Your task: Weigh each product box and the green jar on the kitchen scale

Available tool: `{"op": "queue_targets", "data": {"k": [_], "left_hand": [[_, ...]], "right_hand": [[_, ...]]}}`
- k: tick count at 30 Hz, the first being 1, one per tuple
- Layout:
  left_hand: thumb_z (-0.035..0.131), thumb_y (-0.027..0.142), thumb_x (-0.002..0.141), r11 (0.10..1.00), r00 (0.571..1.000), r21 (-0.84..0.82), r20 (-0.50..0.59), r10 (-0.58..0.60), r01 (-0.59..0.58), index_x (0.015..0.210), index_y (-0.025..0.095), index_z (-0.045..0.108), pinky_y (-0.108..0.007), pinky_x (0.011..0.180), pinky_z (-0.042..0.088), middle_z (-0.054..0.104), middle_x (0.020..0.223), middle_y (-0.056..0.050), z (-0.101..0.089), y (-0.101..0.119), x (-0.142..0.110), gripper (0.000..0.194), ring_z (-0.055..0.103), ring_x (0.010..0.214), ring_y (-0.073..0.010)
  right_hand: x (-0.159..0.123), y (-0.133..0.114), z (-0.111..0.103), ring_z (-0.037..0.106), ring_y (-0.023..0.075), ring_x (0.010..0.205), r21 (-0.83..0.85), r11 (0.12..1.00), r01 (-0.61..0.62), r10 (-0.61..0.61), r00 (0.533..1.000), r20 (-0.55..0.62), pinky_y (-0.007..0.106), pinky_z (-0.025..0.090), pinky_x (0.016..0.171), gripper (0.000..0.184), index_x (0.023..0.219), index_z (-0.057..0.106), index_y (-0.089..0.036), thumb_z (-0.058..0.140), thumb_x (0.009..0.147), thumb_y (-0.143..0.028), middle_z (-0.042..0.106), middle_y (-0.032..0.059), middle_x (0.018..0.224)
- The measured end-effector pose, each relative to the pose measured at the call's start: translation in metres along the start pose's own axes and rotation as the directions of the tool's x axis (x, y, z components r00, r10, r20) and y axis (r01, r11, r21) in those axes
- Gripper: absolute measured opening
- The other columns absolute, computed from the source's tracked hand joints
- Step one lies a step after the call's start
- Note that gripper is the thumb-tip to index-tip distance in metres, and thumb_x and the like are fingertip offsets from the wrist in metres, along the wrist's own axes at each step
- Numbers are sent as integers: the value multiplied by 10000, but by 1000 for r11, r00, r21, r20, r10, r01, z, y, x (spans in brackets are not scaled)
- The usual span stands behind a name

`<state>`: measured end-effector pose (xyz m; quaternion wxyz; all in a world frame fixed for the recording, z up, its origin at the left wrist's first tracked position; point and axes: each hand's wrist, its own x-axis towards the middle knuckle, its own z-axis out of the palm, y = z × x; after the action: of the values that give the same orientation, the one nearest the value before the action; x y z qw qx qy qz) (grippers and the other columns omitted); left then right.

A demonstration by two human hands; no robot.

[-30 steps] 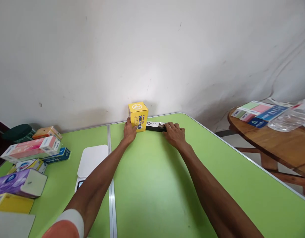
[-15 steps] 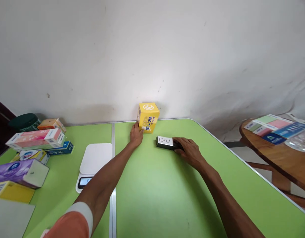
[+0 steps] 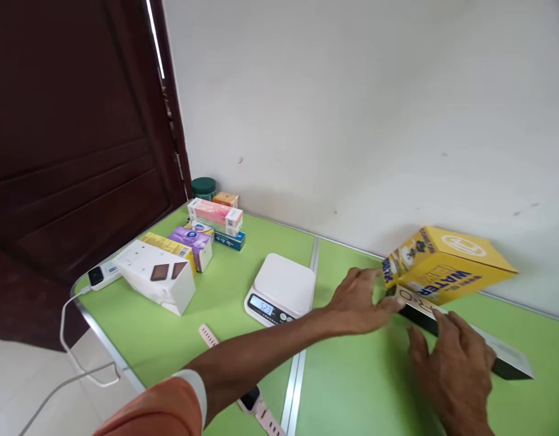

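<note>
Top (image 3: 465, 246) shut, yellow box (image 3: 449, 281) hides its inside, right hand (image 3: 458, 366) at long box (image 3: 509, 354).

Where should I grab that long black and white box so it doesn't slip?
Probably around the middle of the long box, reaching down from above and pinching its two long sides: it lies flat and narrow, and the yellow box crowds behind its left end.
</note>
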<state>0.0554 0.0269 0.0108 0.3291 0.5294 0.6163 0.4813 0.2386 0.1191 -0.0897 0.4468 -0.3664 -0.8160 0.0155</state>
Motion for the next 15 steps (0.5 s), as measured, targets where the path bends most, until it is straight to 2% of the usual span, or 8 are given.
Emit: {"op": "queue_targets", "data": {"k": [2, 4, 5, 7, 9, 11, 14, 15], "left_hand": [[633, 462, 955, 996, 995, -40, -68, 73, -76, 1595, 154, 484, -552, 1219, 486, 546, 1571, -211, -17, 7, -41, 726, 571, 1435, -371], [629, 414, 967, 983, 968, -40, -184, 170, -180, 1568, 171, 508, -522, 1202, 514, 573, 1541, -195, -37, 10, -81, 660, 600, 1404, -337], [623, 384, 977, 972, 940, -16, -257, 223, -235, 1555, 187, 515, -510, 1202, 518, 588, 1525, -183, -49, 11, -100, 621, 603, 1401, -319], [592, 340, 1011, 946, 853, 91, -412, 321, -312, 1549, 209, 504, -504, 1225, 497, 602, 1505, -169, -78, 10, -137, 561, 585, 1420, -293], [558, 350, 1044, 919, 731, 267, -559, 392, -289, 1573, 210, 458, -532, 1263, 444, 578, 1527, -180, -114, 7, -172, 557, 533, 1475, -300], [551, 411, 1053, 896, 569, 419, -706, 422, -145, 1600, 197, 401, -578, 1308, 350, 510, 1593, -200, -154, -1, -204, 607, 413, 1570, -333], [564, 524, 1033, 888, 295, 448, -867, 402, 106, 1628, 154, 325, -597, 1350, 207, 332, 1709, -224, -208, -22, -241, 741, 246, 1643, -369], [568, 548, 1027, 893, 236, 418, -896, 375, 168, 1635, 149, 311, -595, 1357, 173, 288, 1728, -226, -223, -32, -250, 771, 214, 1650, -373]], "right_hand": [[1, -49, -4, 434, 472, 1528, 38, 999, 7, -7, 1000, -1, 812, 374, 1169, 649, 1714, 277, -439, 374, 1083, -552, 550, 194, 1558], [3, -98, -5, 487, 471, 1484, 115, 993, 8, -10, 1000, 17, 800, 421, 1158, 601, 1682, 371, -407, 402, 1090, -504, 588, 194, 1494], [2, -122, -4, 519, 467, 1453, 170, 985, 14, -21, 999, 39, 789, 451, 1141, 577, 1657, 423, -388, 418, 1089, -490, 604, 193, 1463], [-3, -171, 0, 583, 443, 1385, 306, 952, 32, -67, 992, 106, 753, 507, 1114, 525, 1591, 514, -362, 476, 1078, -471, 629, 176, 1421], [-13, -218, 9, 639, 404, 1322, 450, 893, 1, -101, 975, 199, 698, 557, 1092, 459, 1500, 590, -362, 565, 1053, -467, 657, 141, 1397], [-27, -263, 24, 678, 393, 1271, 550, 827, -116, -92, 938, 335, 661, 597, 1041, 491, 1458, 607, -339, 663, 1002, -514, 661, 131, 1421], [-46, -322, 52, 673, 441, 1284, 580, 747, -326, -73, 826, 559, 656, 610, 1001, 853, 1577, 480, -278, 803, 864, -617, 563, 187, 1566], [-51, -339, 62, 645, 459, 1326, 581, 725, -371, -86, 788, 610, 659, 595, 1030, 963, 1612, 430, -261, 838, 820, -625, 528, 201, 1600]]}}
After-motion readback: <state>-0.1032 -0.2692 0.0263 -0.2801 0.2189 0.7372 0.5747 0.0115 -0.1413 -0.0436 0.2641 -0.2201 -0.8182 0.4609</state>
